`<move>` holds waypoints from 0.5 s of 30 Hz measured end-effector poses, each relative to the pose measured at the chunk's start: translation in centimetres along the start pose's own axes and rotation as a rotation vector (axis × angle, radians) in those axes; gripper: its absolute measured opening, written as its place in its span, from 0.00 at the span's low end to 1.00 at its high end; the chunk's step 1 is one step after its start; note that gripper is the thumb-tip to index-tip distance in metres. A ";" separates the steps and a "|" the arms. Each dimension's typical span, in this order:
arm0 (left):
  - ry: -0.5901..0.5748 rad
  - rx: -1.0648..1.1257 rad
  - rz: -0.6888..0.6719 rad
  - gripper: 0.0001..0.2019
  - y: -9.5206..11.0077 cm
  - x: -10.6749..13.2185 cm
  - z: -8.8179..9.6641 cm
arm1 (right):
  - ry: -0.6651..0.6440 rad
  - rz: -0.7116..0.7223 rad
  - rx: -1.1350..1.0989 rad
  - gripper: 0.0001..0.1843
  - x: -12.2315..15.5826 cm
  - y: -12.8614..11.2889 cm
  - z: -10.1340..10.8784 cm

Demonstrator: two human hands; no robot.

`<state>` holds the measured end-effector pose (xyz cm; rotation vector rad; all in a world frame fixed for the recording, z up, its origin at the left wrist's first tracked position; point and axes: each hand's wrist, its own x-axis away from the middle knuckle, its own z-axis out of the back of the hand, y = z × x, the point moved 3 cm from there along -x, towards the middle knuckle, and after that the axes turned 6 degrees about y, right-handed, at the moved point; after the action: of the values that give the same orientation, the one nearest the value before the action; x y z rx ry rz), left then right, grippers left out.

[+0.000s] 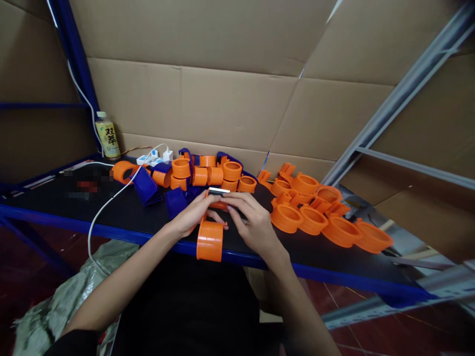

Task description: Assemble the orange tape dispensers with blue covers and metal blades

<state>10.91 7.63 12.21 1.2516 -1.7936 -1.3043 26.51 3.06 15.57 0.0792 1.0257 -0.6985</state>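
Both hands meet over the front of a black table top (122, 212). My left hand (193, 215) and my right hand (252, 222) pinch an orange plastic piece with a shiny metal strip (218, 191) along its top edge. An orange cylindrical ring (210, 241) hangs just below the hands, over the blue table edge; it seems joined to the held piece. Fingers of both hands are closed on the part.
A pile of orange rings (326, 217) lies to the right, another heap of orange rings with blue pieces (200, 175) sits behind the hands. A bottle (107, 136), a white power strip (154, 158) with cable and cardboard walls stand at the back. A grey metal shelf frame (393, 109) is on the right.
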 end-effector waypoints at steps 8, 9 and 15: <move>0.121 0.279 0.122 0.21 1.6 -0.1 1.5 | 0.018 -0.103 -0.107 0.17 -0.1 1.7 -1.2; 0.137 0.312 0.128 0.21 2.0 -0.1 1.8 | 0.005 -0.130 -0.074 0.17 -0.1 2.1 -1.6; 0.201 0.399 0.102 0.16 3.6 -0.2 3.7 | -0.341 -0.102 0.210 0.21 0.9 2.3 -5.5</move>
<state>6.55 9.55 14.32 1.4194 -1.9985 -0.7543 23.98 6.51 11.32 0.0869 0.6318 -0.8773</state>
